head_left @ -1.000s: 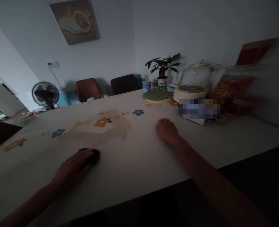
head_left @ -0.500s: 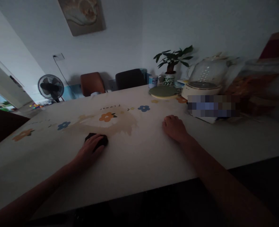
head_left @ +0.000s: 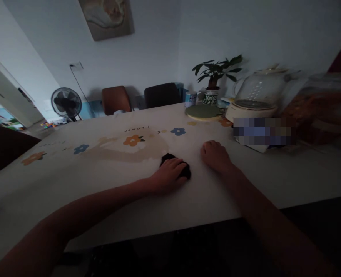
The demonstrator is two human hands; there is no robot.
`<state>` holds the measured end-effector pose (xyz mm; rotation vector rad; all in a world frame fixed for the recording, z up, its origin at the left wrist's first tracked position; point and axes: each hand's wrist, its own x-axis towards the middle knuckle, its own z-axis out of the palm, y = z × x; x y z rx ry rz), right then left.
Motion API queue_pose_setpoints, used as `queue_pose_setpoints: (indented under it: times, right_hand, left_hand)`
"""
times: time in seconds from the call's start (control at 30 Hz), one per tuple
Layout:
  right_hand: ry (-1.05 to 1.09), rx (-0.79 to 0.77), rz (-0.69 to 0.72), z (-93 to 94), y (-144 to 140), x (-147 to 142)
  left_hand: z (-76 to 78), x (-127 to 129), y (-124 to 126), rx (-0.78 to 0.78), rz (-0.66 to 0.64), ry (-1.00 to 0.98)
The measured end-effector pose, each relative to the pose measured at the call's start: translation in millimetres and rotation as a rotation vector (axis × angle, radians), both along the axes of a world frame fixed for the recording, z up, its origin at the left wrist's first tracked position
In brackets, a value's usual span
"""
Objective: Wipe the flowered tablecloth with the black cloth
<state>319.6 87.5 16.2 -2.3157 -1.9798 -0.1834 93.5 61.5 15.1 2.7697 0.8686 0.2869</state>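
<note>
My left hand [head_left: 169, 175] presses a crumpled black cloth [head_left: 184, 171] flat against the white tablecloth [head_left: 115, 215], its fingers over the cloth. To its right, my right hand [head_left: 216, 155] rests on the table in a loose fist, with nothing visible in it. A wet-looking brownish patch [head_left: 115, 154] spreads over the tablecloth beyond and left of the black cloth, around a printed orange flower [head_left: 132, 140]. A printed blue flower [head_left: 178, 132] lies between the two hands, farther back.
At the back right stand a green round mat [head_left: 203, 111], a small can [head_left: 190, 99], a potted plant [head_left: 211, 96] and a glass kettle on a white base [head_left: 249, 114]. Two chairs [head_left: 115, 100] stand beyond the far edge, with a fan [head_left: 66, 102] to the left.
My left hand has slid to the right across the tablecloth with the black cloth, now close to my right hand. The right hand stays in place; the view shifts slightly.
</note>
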Motion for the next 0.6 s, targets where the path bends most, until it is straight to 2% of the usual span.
queue_pose_setpoints:
  times: [0.13,0.2,0.27,0.37,0.47,0.6]
  right_hand:
    - [0.01,-0.002,-0.023,0.1,4,4]
    - [0.02,-0.003,-0.03,0.6,5,6]
    - [0.029,0.001,-0.032,1.2,5,8]
    - [0.041,0.006,-0.035,1.9,6,10]
    - [0.059,-0.004,-0.033,2.4,7,11]
    - [0.074,0.004,0.003,3.0,4,11]
  left_hand:
    - [-1.2,45,-3,0.076,-0.113,0.014]
    - [-0.8,52,-6,0.101,-0.133,0.017]
    - [1.5,46,-11,0.093,-0.145,0.028]
    - [7.1,18,-25,0.054,-0.151,0.071]
    - [9.3,-27,-48,0.05,-0.115,0.097]
    - [2.5,-103,-70,0.081,0.061,0.142]
